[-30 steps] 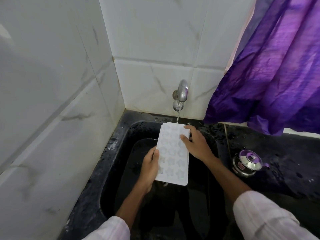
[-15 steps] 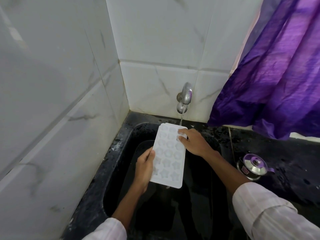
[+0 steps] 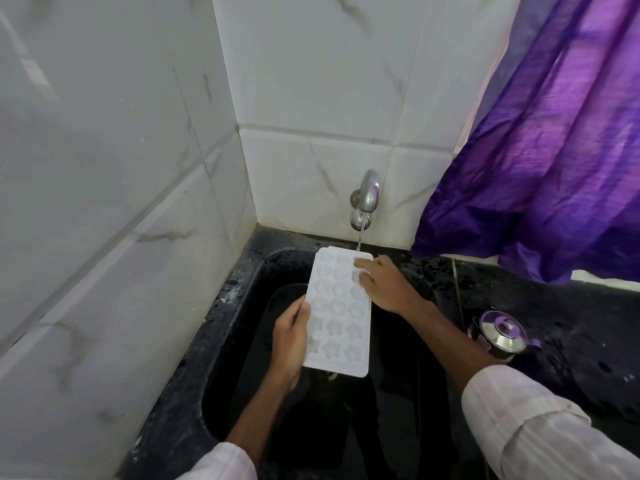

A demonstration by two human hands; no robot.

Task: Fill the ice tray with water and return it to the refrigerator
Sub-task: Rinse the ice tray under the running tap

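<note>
A white ice tray [image 3: 337,310] with star-shaped and round cells is held level over the black sink [image 3: 242,341]. A thin stream of water runs from the chrome tap [image 3: 367,195] onto the tray's far right corner. My left hand [image 3: 290,341] grips the tray's left long edge near the front, thumb on top. My right hand [image 3: 382,284] holds the far right edge, with its fingertips lying on the cells just under the stream.
White marble tiles close the corner at left and back. A purple curtain [image 3: 540,161] hangs at the right. A small steel pot with a purple lid [image 3: 500,336] stands on the wet black counter [image 3: 571,323] right of the sink.
The tray and both hands have stayed under the running tap. My right fingertips have slid a little further onto the tray's far cells.
</note>
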